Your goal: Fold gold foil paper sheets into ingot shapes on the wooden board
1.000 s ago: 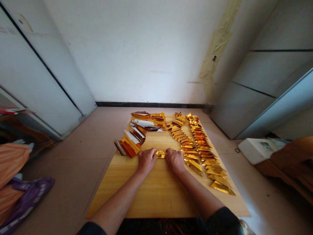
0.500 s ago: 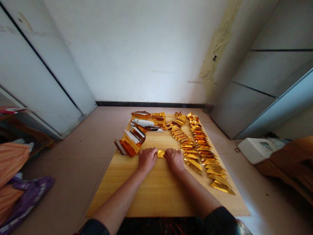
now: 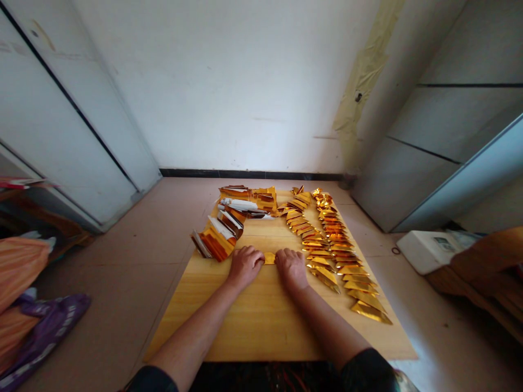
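Observation:
A small piece of gold foil paper (image 3: 269, 258) lies low over the wooden board, stretched between my two hands. My left hand (image 3: 246, 265) grips its left end with curled fingers, and my right hand (image 3: 291, 267) grips the right end the same way. The ends of the paper are hidden under my fingers. Right of my right hand, a row of folded gold paper pieces (image 3: 313, 240) curves away, with a longer overlapping row (image 3: 340, 247) beside it. Beyond my left hand sits a stack of gold and white paper sheets (image 3: 218, 239).
More paper sheets (image 3: 261, 201) lie at the board's far left. The wooden board (image 3: 245, 321) stands before a white wall (image 3: 245, 98). Orange and purple bags (image 3: 44, 326) are on the left, and a white box (image 3: 427, 250) is on the right. Grey cabinets flank both sides.
Both hands stay on the gold paper and shift only very slightly, the left one a touch outward. The surrounding papers look the same.

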`<state>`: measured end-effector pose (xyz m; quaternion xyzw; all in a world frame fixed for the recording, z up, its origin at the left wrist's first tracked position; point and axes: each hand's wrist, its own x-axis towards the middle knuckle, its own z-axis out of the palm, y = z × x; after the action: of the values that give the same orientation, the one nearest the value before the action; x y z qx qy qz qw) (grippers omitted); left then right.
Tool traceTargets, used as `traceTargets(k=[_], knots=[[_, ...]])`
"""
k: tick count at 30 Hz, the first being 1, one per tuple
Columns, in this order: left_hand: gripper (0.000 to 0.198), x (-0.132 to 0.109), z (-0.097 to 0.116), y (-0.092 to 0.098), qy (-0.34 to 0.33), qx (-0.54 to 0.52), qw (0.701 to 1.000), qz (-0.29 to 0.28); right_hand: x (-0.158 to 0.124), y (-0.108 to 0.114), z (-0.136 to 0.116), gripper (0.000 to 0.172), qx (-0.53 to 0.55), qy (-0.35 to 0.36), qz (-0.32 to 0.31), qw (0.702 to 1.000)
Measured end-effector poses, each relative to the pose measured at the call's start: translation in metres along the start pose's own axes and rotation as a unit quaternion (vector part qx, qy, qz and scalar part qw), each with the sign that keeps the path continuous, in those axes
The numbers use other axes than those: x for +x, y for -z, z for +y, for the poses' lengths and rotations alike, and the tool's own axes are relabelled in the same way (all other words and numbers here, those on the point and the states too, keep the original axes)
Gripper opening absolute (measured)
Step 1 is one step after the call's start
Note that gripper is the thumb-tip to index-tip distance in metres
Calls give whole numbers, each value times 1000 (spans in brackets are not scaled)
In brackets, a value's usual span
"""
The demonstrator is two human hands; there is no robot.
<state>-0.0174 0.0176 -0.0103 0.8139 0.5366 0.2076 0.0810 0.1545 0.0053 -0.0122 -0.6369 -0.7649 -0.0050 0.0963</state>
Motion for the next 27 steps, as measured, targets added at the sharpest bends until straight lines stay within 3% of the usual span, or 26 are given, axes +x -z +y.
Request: traceTargets(k=[11,19,27], knots=[[14,-2,-12,-10,-55,1,998,33,1,-2,6,14,34,44,17,998],[16,-2,-9,-16,-176,70,977,95,8,-1,18,21,-6,148,18,989],[25,-3,-7,-13,-183,85,978,60,8,-7,26,24,-50,228,59,971]])
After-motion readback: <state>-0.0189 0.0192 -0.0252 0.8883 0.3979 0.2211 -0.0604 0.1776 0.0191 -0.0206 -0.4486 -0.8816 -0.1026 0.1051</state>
